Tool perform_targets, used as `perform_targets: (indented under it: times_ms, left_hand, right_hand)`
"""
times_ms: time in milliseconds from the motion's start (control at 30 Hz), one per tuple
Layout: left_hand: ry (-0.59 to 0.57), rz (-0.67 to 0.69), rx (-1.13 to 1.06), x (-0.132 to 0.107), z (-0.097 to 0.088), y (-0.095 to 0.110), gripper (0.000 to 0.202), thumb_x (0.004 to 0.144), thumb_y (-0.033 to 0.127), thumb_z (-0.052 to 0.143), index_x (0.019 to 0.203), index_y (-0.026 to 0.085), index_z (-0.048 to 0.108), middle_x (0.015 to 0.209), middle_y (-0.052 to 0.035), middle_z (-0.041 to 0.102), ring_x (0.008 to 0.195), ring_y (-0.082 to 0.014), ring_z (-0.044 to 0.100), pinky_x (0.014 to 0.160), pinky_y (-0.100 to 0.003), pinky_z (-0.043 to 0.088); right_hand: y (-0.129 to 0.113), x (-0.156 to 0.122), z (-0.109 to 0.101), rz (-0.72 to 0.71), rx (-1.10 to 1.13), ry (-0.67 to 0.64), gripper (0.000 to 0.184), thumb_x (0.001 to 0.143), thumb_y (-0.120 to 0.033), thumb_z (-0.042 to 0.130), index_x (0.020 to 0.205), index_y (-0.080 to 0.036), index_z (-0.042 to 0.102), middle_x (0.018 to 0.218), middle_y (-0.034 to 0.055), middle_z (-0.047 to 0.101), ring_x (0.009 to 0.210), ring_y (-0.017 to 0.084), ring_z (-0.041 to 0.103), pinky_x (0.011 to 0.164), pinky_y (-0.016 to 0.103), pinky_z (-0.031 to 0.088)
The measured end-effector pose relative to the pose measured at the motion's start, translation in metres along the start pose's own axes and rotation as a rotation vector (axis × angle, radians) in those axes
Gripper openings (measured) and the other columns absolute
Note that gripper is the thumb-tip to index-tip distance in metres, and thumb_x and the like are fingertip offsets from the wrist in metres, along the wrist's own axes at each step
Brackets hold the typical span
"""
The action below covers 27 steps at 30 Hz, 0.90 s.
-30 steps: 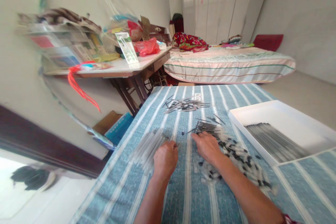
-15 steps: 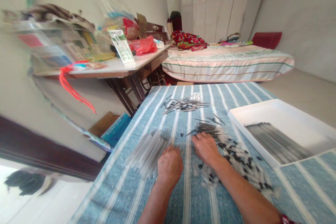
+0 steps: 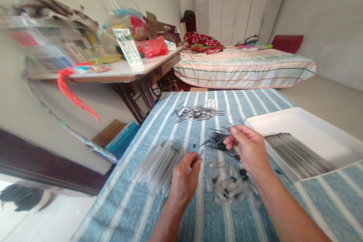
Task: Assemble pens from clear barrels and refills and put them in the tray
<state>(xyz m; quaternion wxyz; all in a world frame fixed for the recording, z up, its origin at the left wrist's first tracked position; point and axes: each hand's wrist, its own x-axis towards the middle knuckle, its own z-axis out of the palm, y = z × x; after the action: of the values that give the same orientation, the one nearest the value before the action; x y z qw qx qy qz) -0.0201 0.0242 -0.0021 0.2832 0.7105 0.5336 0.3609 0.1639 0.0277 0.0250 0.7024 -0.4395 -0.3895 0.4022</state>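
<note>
My left hand (image 3: 185,176) is closed around a translucent pen barrel (image 3: 201,153), whose pale end sticks out past the thumb. Beside it on the left lies a bundle of similar clear barrels (image 3: 159,164). My right hand (image 3: 248,147), raised a little, pinches a thin dark pen refill (image 3: 220,141) between thumb and fingers. Just below it is a heap of dark refills (image 3: 217,140) on the cloth. Clear and black pen caps (image 3: 231,189) lie loose between my forearms, some of them hidden by my right arm.
A white box (image 3: 297,115) at the right holds a row of dark-filled pens (image 3: 297,155). Further back on the striped cloth (image 3: 136,200) is a scattered pile of thin sticks (image 3: 198,112). A cluttered desk (image 3: 136,72) and a bed (image 3: 244,66) stand beyond.
My right hand has lifted off the refill heap and moved right, now with a refill in its fingers. The left hand has turned, showing the end of a barrel.
</note>
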Motion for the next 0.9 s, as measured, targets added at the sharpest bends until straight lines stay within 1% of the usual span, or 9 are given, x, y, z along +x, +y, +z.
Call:
perform_targets:
  times_ms: [100, 333, 467, 600, 667, 733, 800, 833, 900]
  left_hand:
    - [-0.010, 0.017, 0.001, 0.000, 0.002, -0.001, 0.011, 0.077, 0.029, 0.052, 0.079, 0.021, 0.060, 0.075, -0.0003, 0.065, 0.072, -0.0167, 0.059, 0.068, -0.024, 0.042]
    - [-0.030, 0.076, 0.062, 0.000, 0.004, -0.004, 0.010, 0.080, 0.026, 0.051, 0.080, 0.020, 0.059, 0.074, 0.0004, 0.064, 0.070, -0.0148, 0.059, 0.067, -0.023, 0.042]
    - [-0.037, 0.082, 0.060, -0.001, 0.004, -0.002, 0.009, 0.080, 0.026, 0.051, 0.080, 0.020, 0.059, 0.073, 0.0004, 0.064, 0.070, -0.0150, 0.060, 0.066, -0.023, 0.042]
    - [-0.065, 0.077, 0.023, -0.001, 0.004, -0.001, 0.010, 0.080, 0.027, 0.052, 0.082, 0.020, 0.059, 0.074, -0.0002, 0.064, 0.071, -0.0156, 0.060, 0.066, -0.023, 0.043]
    - [-0.078, 0.071, 0.000, -0.002, 0.005, -0.001, 0.011, 0.080, 0.027, 0.052, 0.082, 0.020, 0.060, 0.075, -0.0002, 0.065, 0.071, -0.0154, 0.060, 0.067, -0.023, 0.043]
    - [-0.082, 0.064, -0.029, -0.002, 0.006, -0.002, 0.011, 0.079, 0.026, 0.053, 0.083, 0.019, 0.060, 0.075, -0.0001, 0.064, 0.070, -0.0149, 0.060, 0.067, -0.023, 0.043]
    - [-0.083, 0.039, -0.074, -0.002, 0.006, -0.002, 0.011, 0.078, 0.027, 0.054, 0.082, 0.018, 0.061, 0.074, -0.0003, 0.064, 0.069, -0.0146, 0.059, 0.066, -0.023, 0.044]
    - [-0.082, 0.015, -0.104, -0.002, 0.005, -0.001, 0.012, 0.078, 0.028, 0.056, 0.082, 0.018, 0.061, 0.073, -0.0004, 0.064, 0.068, -0.0147, 0.059, 0.065, -0.023, 0.044]
    - [-0.075, -0.048, -0.186, -0.002, 0.005, 0.000, 0.014, 0.076, 0.030, 0.058, 0.080, 0.017, 0.061, 0.071, -0.0008, 0.063, 0.067, -0.0152, 0.059, 0.063, -0.023, 0.044]
  right_hand:
    - [-0.001, -0.001, 0.002, 0.011, 0.042, -0.007, 0.019, 0.075, -0.034, 0.062, 0.073, -0.015, 0.062, 0.055, 0.0013, 0.065, 0.042, 0.011, 0.053, 0.044, 0.022, 0.042]
    - [0.002, 0.000, 0.003, 0.012, 0.053, 0.025, 0.019, 0.075, -0.034, 0.063, 0.073, -0.015, 0.062, 0.054, 0.0012, 0.065, 0.042, 0.010, 0.053, 0.044, 0.022, 0.043]
    - [0.003, -0.001, 0.005, 0.055, 0.022, -0.018, 0.021, 0.074, -0.035, 0.063, 0.069, -0.015, 0.061, 0.054, 0.0012, 0.065, 0.042, 0.010, 0.053, 0.044, 0.021, 0.043]
    - [0.007, -0.004, 0.009, 0.131, -0.051, -0.116, 0.023, 0.074, -0.035, 0.063, 0.065, -0.014, 0.061, 0.054, 0.0010, 0.065, 0.041, 0.009, 0.053, 0.044, 0.020, 0.043]
    - [0.010, -0.006, 0.011, 0.166, -0.098, -0.203, 0.024, 0.074, -0.036, 0.063, 0.065, -0.015, 0.062, 0.055, 0.0008, 0.065, 0.041, 0.009, 0.053, 0.043, 0.020, 0.043]
    - [0.013, -0.008, 0.013, 0.202, -0.156, -0.331, 0.024, 0.073, -0.038, 0.063, 0.067, -0.014, 0.064, 0.054, 0.0002, 0.064, 0.041, 0.009, 0.053, 0.043, 0.020, 0.043]
    - [0.015, -0.010, 0.013, 0.241, -0.202, -0.458, 0.023, 0.073, -0.038, 0.063, 0.075, -0.015, 0.066, 0.052, -0.0011, 0.063, 0.042, 0.009, 0.054, 0.044, 0.020, 0.045]
    - [0.016, -0.010, 0.012, 0.255, -0.214, -0.502, 0.024, 0.073, -0.037, 0.063, 0.081, -0.015, 0.066, 0.052, -0.0019, 0.062, 0.043, 0.009, 0.054, 0.044, 0.020, 0.045]
    - [0.015, -0.008, 0.008, 0.254, -0.229, -0.535, 0.028, 0.073, -0.037, 0.063, 0.092, -0.016, 0.064, 0.052, -0.0029, 0.061, 0.045, 0.010, 0.054, 0.046, 0.021, 0.046]
